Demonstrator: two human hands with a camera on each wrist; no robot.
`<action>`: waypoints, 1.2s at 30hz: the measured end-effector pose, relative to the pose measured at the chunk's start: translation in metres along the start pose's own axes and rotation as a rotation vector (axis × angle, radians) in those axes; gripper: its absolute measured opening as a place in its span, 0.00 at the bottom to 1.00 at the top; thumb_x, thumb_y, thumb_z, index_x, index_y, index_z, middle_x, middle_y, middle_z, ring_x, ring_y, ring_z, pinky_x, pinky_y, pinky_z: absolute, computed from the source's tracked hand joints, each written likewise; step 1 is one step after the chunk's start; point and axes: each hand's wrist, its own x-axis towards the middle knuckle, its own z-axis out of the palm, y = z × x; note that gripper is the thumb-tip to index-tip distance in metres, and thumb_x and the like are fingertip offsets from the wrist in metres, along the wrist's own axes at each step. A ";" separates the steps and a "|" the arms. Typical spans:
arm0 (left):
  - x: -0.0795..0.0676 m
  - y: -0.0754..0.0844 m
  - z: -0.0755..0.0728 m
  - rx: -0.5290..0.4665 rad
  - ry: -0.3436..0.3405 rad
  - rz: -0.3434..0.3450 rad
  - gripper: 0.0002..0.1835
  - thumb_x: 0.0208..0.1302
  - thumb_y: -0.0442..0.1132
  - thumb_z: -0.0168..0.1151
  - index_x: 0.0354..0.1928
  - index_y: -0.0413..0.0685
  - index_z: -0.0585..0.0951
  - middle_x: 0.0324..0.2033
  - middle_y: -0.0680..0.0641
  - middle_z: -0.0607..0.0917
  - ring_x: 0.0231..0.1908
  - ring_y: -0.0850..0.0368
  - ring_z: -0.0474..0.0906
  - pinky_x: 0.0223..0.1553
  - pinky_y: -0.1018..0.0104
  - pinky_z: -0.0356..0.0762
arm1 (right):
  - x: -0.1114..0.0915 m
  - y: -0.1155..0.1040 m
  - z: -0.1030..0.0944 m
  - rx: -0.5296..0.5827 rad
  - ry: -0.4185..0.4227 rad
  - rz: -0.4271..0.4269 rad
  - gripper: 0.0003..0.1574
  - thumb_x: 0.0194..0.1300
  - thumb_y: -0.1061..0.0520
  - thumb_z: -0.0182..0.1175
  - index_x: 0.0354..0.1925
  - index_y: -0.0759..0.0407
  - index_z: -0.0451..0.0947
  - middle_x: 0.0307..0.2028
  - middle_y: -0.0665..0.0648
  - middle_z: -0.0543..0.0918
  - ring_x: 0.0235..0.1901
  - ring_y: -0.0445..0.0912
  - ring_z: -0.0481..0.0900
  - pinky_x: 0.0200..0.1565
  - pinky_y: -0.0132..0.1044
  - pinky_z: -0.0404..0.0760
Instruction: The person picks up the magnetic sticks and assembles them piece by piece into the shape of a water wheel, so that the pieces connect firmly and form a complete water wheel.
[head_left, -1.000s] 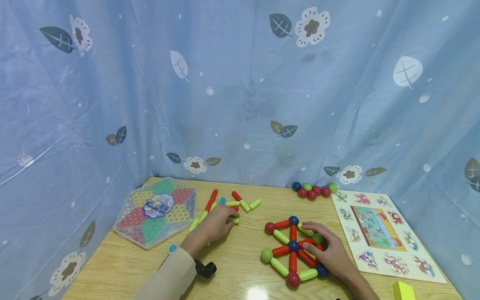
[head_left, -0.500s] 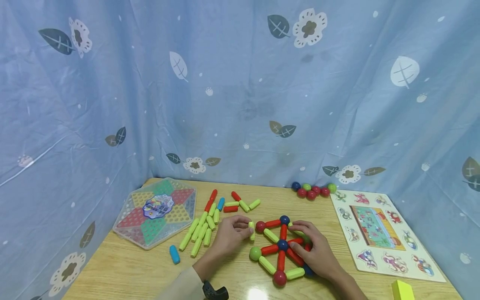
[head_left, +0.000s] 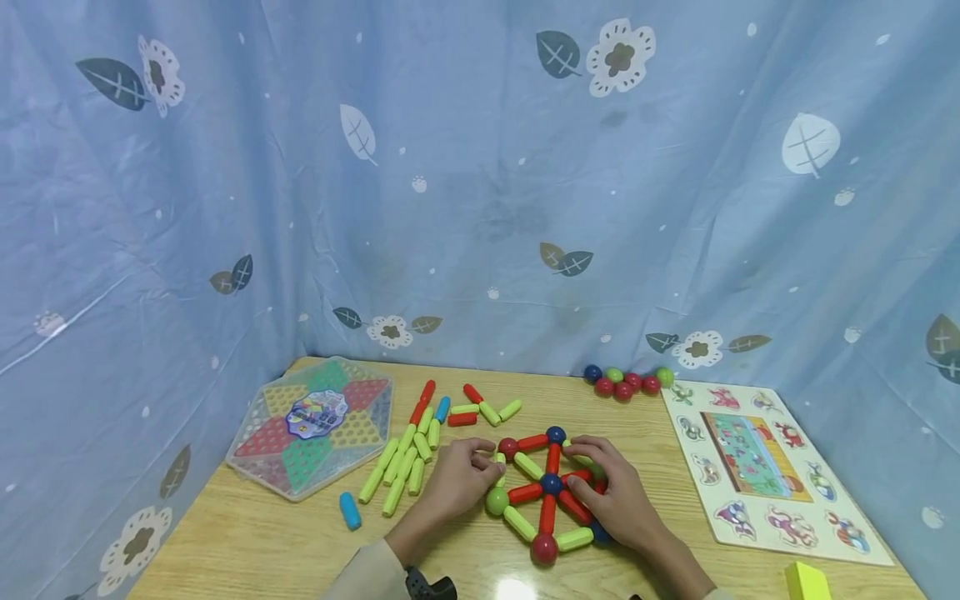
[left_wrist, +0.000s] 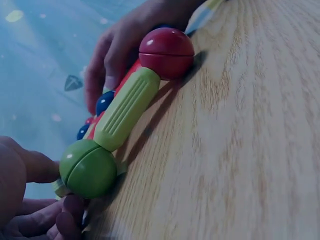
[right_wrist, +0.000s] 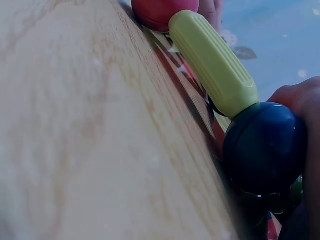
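A wheel of coloured balls and magnetic rods lies on the table, with a dark blue ball [head_left: 551, 484] at its centre. My left hand [head_left: 459, 479] pinches a yellow-green magnetic rod [head_left: 500, 471] at the wheel's left side, between a dark red ball [head_left: 507, 450] and a green ball [head_left: 497, 501]. That rod is mostly hidden in the left wrist view, behind the green ball [left_wrist: 88, 169]. My right hand [head_left: 617, 493] holds the wheel's right side, thumb by a red rod, and covers part of it. A blue ball [right_wrist: 266, 148] shows beside it in the right wrist view.
Loose yellow-green rods [head_left: 401, 467], several red ones and a blue rod [head_left: 350, 510] lie to the left. A hexagonal Chinese checkers box [head_left: 262, 400] sits farther left. Spare balls [head_left: 624, 390] cluster at the back; a picture puzzle board [head_left: 757, 533] and yellow block [head_left: 807, 582] are right.
My left hand has left the rod pile and brought a yellow-green rod rightward to the wheel's left side. The wheel has slid left along with my right hand.
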 end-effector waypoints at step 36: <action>-0.006 0.006 0.015 0.127 0.021 0.023 0.30 0.72 0.32 0.67 0.74 0.33 0.75 0.30 0.53 0.80 0.23 0.67 0.72 0.23 0.74 0.68 | -0.002 0.001 0.000 -0.034 0.017 0.011 0.21 0.73 0.54 0.73 0.61 0.44 0.87 0.64 0.51 0.86 0.66 0.56 0.84 0.66 0.62 0.81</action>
